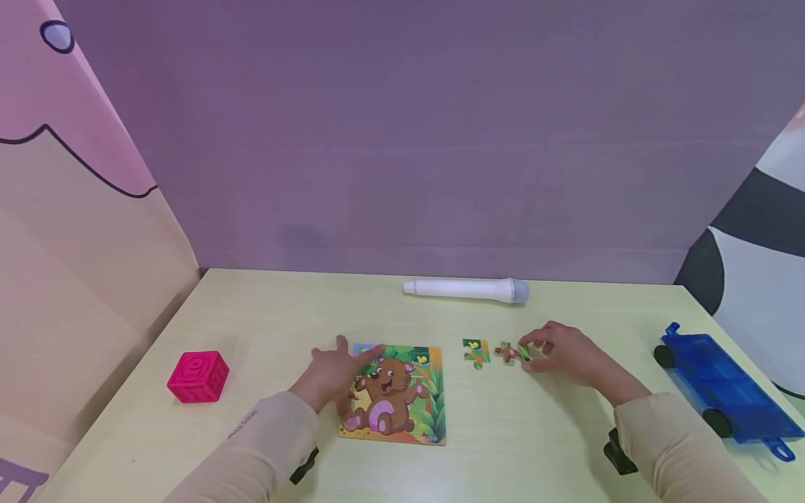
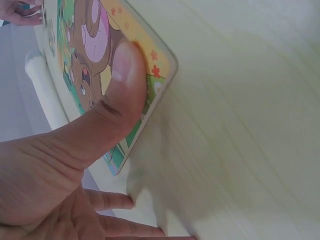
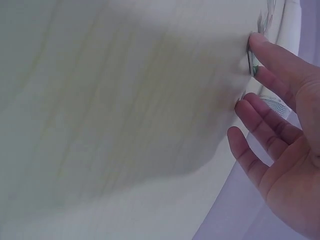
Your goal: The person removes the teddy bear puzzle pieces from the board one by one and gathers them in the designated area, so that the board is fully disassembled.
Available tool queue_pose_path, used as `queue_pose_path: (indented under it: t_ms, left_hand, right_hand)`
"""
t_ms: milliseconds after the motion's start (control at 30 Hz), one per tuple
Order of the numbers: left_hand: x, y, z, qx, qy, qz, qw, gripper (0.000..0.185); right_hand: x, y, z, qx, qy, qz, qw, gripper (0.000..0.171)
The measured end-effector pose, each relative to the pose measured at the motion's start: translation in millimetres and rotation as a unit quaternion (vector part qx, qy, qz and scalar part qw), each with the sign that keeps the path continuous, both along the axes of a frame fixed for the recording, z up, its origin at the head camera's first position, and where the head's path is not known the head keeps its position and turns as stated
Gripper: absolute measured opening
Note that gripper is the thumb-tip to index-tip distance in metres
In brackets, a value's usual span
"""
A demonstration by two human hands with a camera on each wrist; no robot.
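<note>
A square puzzle board [image 1: 383, 402] with a brown bear picture lies on the table. My left hand [image 1: 336, 374] rests at its left side with fingers spread. In the left wrist view the thumb [image 2: 127, 75] lies on the board's picture, while the other fingers reach past its edge. To the right of the board lie a puzzle piece [image 1: 476, 351] with a yellow shape on it and a brown piece [image 1: 506, 353]. My right hand [image 1: 556, 355] pinches a green puzzle piece [image 1: 523, 352] between thumb and fingertips, close beside the brown one, low at the table.
A white toy microphone [image 1: 465, 289] lies behind the pieces near the table's back edge. At the left stands a pink-red cube [image 1: 198, 377]. A translucent blue toy wagon [image 1: 723, 384] with black wheels stands at the right, beside the right forearm. A purple wall [image 1: 440, 140] rises behind the table.
</note>
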State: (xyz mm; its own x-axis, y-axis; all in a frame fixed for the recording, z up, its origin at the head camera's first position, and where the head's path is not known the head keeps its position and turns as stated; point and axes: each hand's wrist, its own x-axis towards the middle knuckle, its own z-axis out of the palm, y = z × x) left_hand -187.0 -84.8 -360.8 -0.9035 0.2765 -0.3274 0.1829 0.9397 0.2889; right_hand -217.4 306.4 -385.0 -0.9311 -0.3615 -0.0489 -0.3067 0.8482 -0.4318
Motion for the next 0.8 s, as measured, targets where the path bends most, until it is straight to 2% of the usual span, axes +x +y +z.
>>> queue_pose_path:
  t_ms: [300, 433, 667, 800]
  left_hand:
    - [-1.5, 0.7, -0.2, -0.008, -0.001, -0.001, 1.0000, 0.110]
    - [-1.0, 0.4, 0.2, 0.002, -0.005, 0.001, 1.0000, 0.109]
    - [2.0, -1.6, 0.3, 0.058, -0.013, 0.022, 0.9980, 0.107]
    - [2.3, -2.0, 0.5, 0.053, -0.008, 0.015, 0.9984, 0.108]
  right_hand:
    - [-2.3, -1.7, -0.7, 0.017, -0.012, -0.017, 1.000, 0.044]
    - [-1.1, -1.4, -0.2, 0.015, -0.015, -0.022, 1.000, 0.043]
    - [0.5, 0.5, -1.1, 0.005, -0.014, -0.022, 1.000, 0.042]
    - [0.1, 1.3, -1.6, 0.001, -0.013, -0.020, 1.000, 0.042]
